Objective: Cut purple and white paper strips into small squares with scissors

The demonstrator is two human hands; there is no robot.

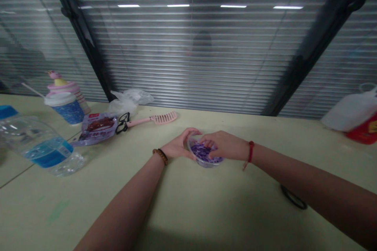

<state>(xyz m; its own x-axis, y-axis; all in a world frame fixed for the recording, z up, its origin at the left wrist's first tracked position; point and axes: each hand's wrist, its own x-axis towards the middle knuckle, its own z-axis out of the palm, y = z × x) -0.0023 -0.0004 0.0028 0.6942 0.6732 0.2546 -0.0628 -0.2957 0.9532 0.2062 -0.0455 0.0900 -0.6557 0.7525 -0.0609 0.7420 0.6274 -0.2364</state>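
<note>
Clear bowl [207, 164]: sat on the worktop [203, 211], between your hands.
Purple shreds [202, 152]: already lay inside the bowl, loose.
Left hand [176, 146]: your fingers gripped the bowl's side.
Right hand [229, 146]: your fingers bent into the shreds; any pinch couldn't be told.

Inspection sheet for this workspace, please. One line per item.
Surface: pale table, green smear and seam at left
Things in hand: clear bowl with purple shreds
Clutter: at left, bottle, cup, pouch, bag, comb; at right, dark loop partly behind forearm
Hands: left holds bowl's side; right has fingers in bowl, grip unclear
Cables: nothing seen
Surroundings: blinds behind table, dark slanted frames, light streaks
</note>
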